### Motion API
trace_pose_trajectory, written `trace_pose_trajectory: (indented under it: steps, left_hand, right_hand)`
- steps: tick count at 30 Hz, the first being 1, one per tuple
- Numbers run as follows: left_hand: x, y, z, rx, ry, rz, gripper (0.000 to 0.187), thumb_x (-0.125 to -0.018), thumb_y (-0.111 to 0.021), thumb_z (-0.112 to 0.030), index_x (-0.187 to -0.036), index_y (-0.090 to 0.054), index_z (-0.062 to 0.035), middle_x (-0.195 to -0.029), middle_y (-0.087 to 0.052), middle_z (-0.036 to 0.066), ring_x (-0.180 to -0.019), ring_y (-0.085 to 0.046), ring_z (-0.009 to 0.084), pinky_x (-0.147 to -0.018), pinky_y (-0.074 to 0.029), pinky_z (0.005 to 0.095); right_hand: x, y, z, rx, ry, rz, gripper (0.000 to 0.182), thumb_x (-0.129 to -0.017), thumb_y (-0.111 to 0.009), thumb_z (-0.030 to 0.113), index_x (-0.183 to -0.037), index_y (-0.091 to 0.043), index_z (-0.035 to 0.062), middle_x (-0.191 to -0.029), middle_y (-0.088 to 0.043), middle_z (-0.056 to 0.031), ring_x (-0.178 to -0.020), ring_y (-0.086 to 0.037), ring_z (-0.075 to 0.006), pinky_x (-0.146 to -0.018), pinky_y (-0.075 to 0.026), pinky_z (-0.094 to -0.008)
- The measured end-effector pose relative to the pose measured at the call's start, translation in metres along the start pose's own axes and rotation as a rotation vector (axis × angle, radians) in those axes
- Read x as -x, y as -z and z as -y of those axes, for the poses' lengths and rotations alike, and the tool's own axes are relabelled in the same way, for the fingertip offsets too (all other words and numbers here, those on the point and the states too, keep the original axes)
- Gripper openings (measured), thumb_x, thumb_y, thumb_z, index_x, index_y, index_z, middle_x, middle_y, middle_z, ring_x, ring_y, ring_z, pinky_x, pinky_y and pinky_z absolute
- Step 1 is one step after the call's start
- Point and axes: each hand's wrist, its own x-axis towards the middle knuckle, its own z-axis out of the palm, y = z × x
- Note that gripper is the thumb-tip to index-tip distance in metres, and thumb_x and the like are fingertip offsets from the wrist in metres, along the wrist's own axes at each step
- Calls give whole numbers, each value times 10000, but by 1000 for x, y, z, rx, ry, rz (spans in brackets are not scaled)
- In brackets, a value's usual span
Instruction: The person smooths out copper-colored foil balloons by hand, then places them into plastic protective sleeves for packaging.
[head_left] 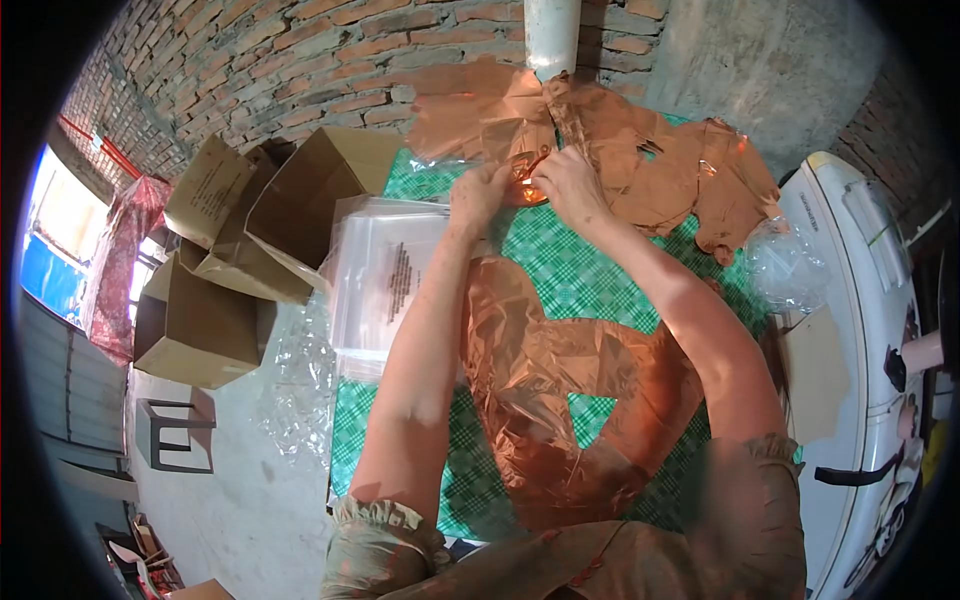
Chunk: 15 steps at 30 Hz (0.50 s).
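Near the far side of the table, my left hand (478, 197) and my right hand (570, 187) are both closed on a piece of shiny copper-coloured foil (528, 190), one at each end of it. Its full shape is hidden by the fingers. Just beyond them lie several flat copper foil balloons, one at the back left (475, 112) and others to the right (645, 165). Closer to my body, a crumpled, flat foil balloon (505, 330) shaped like a letter A rests on the green checked tablecloth (555, 255).
Clear plastic bags with printing (385, 275) lie at the table's left. Open cardboard boxes (310, 200) stand beyond them, above a small dark stool (178, 435). To the right are crumpled clear plastic (788, 265) and a white appliance (850, 240). A brick wall (300, 70) closes the back.
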Motion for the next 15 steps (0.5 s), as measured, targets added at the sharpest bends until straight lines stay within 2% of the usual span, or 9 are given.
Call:
trace_pose_trajectory:
  steps: [5, 11, 14, 15]
  left_hand:
    - [-1, -2, 4, -12, 7, 12, 379, -985, -631, -417, -972, -750, -58, -836, -728, 177, -769, -705, 302, -734, -530, 395]
    - [2, 7, -10, 44, 86, 78, 367, -981, -645, -402, -989, -765, -55, -813, -740, 119, -741, -694, 211, -724, -526, 354]
    - [7, 9, -12, 75, 23, 114, 436, -950, -629, -446, -935, -758, -30, -815, -715, 211, -833, -702, 379, -769, -523, 440]
    - [7, 8, -9, 76, 33, 118, 410, -942, -637, -430, -943, -762, -40, -830, -719, 207, -844, -703, 379, -777, -525, 442]
  right_hand:
    - [-6, -11, -7, -94, -103, -18, 139, -805, -756, 143, -812, -647, 58, -884, -650, -94, -916, -581, -334, -813, -470, -443]
    - [-12, -19, -9, -153, -139, -36, 106, -825, -733, 135, -859, -662, 63, -858, -650, -105, -876, -583, -347, -801, -467, -448]
    - [-10, -24, -13, -108, -121, -69, 85, -840, -710, 128, -878, -663, 67, -876, -647, -104, -890, -577, -353, -804, -466, -450]
    - [-10, -23, -10, -93, -102, -90, 80, -848, -699, 127, -887, -663, 68, -888, -642, -102, -900, -575, -354, -809, -465, -450]
